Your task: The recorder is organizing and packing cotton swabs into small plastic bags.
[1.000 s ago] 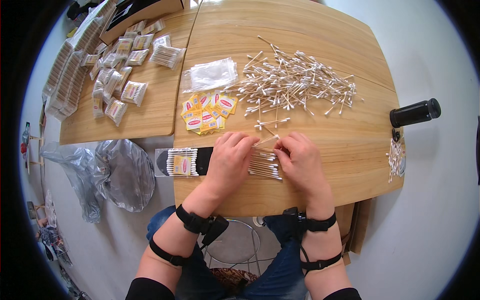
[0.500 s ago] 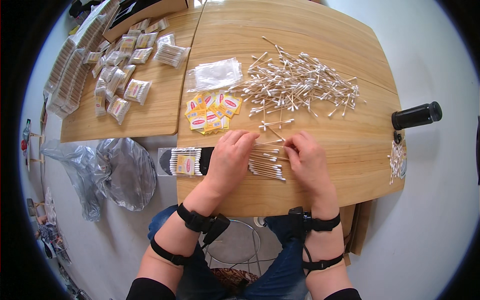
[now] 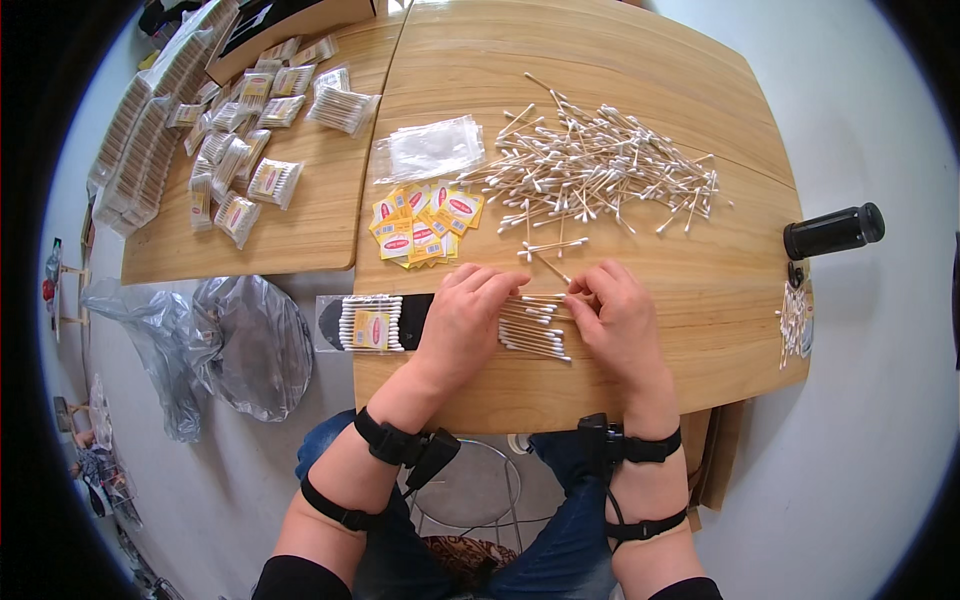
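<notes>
Cotton swabs (image 3: 535,340) lie side by side in a row at the table's near edge, their left ends covered by my left hand (image 3: 462,315). That hand is closed over the row with its fingers bent and pressed together. At the row's upper right, my right hand (image 3: 617,318) pinches the end of a cotton swab; its fingertips partly hide it. Beside my left hand, a clear bag (image 3: 330,325) with a row of cotton swabs and a yellow card (image 3: 372,330) sits on a black strip (image 3: 412,318). A few loose swabs (image 3: 555,246) lie just beyond my hands.
Farther back is a large pile of loose cotton swabs (image 3: 600,165). Clear bags (image 3: 430,150) and yellow cards (image 3: 420,235) lie left of it. Filled packs (image 3: 275,183) cover the left table. A black bottle (image 3: 833,232) and a small swab bundle (image 3: 793,320) are at the right edge.
My left fingertips have shifted slightly right and the swabs at the top of the row sit closer together. My right hand has moved very little.
</notes>
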A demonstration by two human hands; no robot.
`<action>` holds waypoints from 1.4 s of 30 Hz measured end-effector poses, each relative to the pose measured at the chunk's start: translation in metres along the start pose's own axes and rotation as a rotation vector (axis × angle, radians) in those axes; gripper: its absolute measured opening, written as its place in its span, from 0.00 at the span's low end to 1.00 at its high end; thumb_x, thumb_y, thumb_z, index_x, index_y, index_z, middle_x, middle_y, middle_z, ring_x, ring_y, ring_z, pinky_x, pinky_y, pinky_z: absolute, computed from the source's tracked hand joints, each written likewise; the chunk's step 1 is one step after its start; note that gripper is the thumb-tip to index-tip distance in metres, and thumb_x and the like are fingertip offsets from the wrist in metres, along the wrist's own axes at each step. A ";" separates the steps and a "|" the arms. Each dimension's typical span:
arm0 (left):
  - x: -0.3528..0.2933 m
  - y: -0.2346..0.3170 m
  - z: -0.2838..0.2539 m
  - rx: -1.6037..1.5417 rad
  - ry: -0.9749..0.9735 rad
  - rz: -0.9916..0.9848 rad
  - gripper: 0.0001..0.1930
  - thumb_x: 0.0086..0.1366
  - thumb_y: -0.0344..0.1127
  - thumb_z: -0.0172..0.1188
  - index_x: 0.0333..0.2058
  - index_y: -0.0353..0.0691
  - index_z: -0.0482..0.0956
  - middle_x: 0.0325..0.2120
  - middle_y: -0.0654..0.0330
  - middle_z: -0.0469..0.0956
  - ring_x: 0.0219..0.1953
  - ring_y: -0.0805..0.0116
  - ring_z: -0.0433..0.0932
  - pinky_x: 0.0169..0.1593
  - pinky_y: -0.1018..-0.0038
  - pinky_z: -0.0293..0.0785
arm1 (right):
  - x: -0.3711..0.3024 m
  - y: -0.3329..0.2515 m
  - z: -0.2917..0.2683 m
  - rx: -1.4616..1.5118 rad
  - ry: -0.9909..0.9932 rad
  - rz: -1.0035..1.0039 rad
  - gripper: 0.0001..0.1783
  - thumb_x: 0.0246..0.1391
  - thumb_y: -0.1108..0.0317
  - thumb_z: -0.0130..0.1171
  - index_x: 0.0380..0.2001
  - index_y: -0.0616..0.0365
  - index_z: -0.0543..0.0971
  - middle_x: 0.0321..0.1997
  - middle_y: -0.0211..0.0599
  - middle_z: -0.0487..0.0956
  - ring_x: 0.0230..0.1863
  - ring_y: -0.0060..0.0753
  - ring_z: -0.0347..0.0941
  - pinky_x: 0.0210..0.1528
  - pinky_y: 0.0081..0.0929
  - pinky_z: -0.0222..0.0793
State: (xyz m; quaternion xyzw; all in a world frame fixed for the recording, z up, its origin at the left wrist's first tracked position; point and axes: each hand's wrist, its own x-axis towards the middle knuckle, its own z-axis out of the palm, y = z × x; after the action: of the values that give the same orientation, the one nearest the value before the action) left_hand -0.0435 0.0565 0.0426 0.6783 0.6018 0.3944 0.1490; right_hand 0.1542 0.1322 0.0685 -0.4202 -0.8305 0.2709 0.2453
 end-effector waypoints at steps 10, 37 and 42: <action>0.000 0.002 -0.001 -0.032 -0.033 -0.008 0.16 0.60 0.18 0.55 0.45 0.38 0.81 0.35 0.59 0.84 0.42 0.55 0.80 0.48 0.63 0.75 | -0.002 -0.004 0.001 0.001 -0.066 -0.072 0.04 0.49 0.76 0.64 0.29 0.59 0.79 0.31 0.42 0.77 0.37 0.49 0.74 0.39 0.41 0.71; -0.017 0.018 0.014 -1.066 0.075 -0.342 0.31 0.81 0.52 0.32 0.67 0.31 0.60 0.69 0.53 0.62 0.74 0.64 0.53 0.76 0.67 0.39 | -0.025 -0.029 0.053 0.902 0.213 0.238 0.20 0.77 0.61 0.40 0.54 0.65 0.75 0.53 0.39 0.78 0.57 0.32 0.72 0.63 0.28 0.65; -0.020 0.023 0.011 -1.033 0.103 -0.322 0.31 0.81 0.52 0.32 0.68 0.30 0.59 0.71 0.51 0.59 0.75 0.61 0.51 0.76 0.66 0.39 | -0.030 -0.026 0.052 0.922 0.236 0.257 0.21 0.77 0.61 0.38 0.55 0.65 0.74 0.55 0.39 0.77 0.60 0.31 0.71 0.65 0.27 0.62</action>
State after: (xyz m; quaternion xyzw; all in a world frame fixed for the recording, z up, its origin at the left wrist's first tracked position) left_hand -0.0186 0.0360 0.0439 0.3961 0.4325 0.6436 0.4919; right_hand 0.1225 0.0814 0.0415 -0.3950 -0.5321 0.5887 0.4629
